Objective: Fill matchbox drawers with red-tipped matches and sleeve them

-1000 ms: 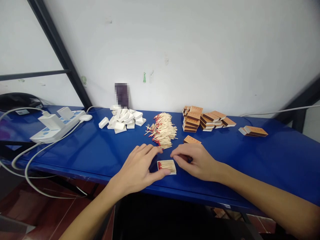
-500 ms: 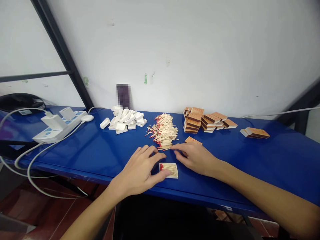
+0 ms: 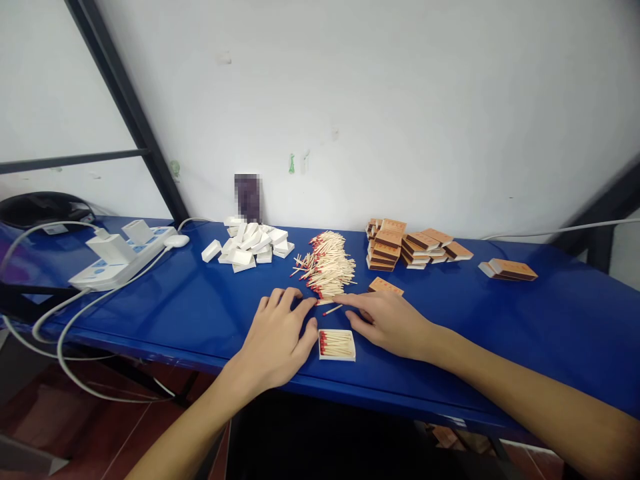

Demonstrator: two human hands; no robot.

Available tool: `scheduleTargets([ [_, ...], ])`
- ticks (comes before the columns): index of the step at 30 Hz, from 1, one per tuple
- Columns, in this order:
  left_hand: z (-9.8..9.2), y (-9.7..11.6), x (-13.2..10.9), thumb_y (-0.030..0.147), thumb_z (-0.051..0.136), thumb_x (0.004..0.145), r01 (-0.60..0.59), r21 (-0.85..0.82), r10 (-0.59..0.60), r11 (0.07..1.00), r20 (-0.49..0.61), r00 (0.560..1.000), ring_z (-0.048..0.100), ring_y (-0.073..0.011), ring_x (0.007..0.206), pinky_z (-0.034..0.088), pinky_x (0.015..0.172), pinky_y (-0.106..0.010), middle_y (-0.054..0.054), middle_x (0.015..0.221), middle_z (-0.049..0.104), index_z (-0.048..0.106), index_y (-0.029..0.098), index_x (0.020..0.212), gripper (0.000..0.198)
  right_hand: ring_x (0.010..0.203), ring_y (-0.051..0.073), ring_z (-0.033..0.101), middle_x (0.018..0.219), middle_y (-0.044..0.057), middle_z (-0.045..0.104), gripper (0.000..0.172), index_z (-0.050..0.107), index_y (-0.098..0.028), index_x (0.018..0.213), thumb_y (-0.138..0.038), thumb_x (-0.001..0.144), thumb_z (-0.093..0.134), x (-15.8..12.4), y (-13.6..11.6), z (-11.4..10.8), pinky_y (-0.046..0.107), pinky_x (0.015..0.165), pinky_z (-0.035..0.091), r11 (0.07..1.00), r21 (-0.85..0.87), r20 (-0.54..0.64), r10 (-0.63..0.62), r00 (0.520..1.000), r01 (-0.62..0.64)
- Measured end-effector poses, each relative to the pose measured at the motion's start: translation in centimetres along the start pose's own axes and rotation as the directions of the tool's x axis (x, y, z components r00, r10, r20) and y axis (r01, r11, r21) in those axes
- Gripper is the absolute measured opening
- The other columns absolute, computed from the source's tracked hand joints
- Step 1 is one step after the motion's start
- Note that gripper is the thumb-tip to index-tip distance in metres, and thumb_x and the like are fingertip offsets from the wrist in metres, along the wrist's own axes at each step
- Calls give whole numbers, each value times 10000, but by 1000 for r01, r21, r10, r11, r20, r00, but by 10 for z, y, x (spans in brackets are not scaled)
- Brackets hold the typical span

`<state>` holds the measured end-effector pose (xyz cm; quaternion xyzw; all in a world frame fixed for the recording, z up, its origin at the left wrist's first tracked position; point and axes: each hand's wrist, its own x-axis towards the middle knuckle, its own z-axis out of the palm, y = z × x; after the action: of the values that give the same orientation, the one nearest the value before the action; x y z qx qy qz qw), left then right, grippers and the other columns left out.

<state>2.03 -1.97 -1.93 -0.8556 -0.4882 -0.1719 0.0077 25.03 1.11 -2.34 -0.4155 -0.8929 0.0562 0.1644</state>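
Note:
A white matchbox tray (image 3: 353,352) lies near the table's front edge, with red-headed matches in a layer inside it. Behind it spreads a heap of loose matches (image 3: 330,267). One single match (image 3: 333,310) lies apart, between heap and tray. My left hand (image 3: 280,333) is open to the left of the tray, its index fingertip at the heap's front left edge and its thumb beside the tray. My right hand (image 3: 387,320) is open too; its outstretched index finger touches the near right edge of the heap, thumb held apart below.
White empty trays (image 3: 245,247) are piled at back left near a power strip (image 3: 120,260) with cables. Orange matchbox sleeves (image 3: 390,243) are stacked at back right, with one sleeve (image 3: 386,286) nearer my right hand. A partly open matchbox (image 3: 513,269) lies far right.
My left thumb has lifted off the matches in the tray, and that index finger has moved to the heap. The right index finger has shifted slightly left. A single match now lies separate.

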Motion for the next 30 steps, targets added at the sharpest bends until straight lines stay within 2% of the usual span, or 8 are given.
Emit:
scheduleTargets([
  [3,1,0,0,351,385,984,-5,-8,5,1000,-17,1000,468,-266,1046,419,862,-433,-93,1154,573,604,219,1252,371,688,167,641,882,49,759,403,639,-211,1280,-192,912,475,0,0,1,270,640,419,1000,-1,-6,6,1000,-6],
  [9,1,-1,0,398,405,984,-3,-28,3,1000,-18,1000,470,-268,1054,421,864,-434,-94,1156,574,603,224,1248,374,819,185,674,998,54,759,375,655,-213,1245,-181,920,471,-1,2,2,287,722,446,999,38,-14,-37,999,38],
  [15,2,-1,0,391,421,979,-11,-36,11,999,-21,1000,475,-276,1101,422,891,-443,-95,1187,570,591,225,1264,371,696,159,626,866,34,743,401,630,-233,1286,-182,917,480,0,1,0,266,633,395,1000,14,-9,-27,1000,27],
  [27,2,-2,0,430,397,991,-16,-40,16,999,-4,1000,472,-288,1158,406,940,-476,-102,1227,561,572,208,1294,415,679,161,586,820,30,718,395,617,-235,1299,-206,934,470,1,1,1,274,629,355,1000,4,4,2,1000,-2],
  [30,2,-2,0,448,395,988,-12,-29,12,1000,1,1000,463,-290,1175,400,954,-483,-104,1250,554,560,204,1309,435,653,160,573,757,26,695,392,616,-220,1301,-222,936,476,1,-1,0,273,624,349,1000,-1,14,32,999,-31],
])
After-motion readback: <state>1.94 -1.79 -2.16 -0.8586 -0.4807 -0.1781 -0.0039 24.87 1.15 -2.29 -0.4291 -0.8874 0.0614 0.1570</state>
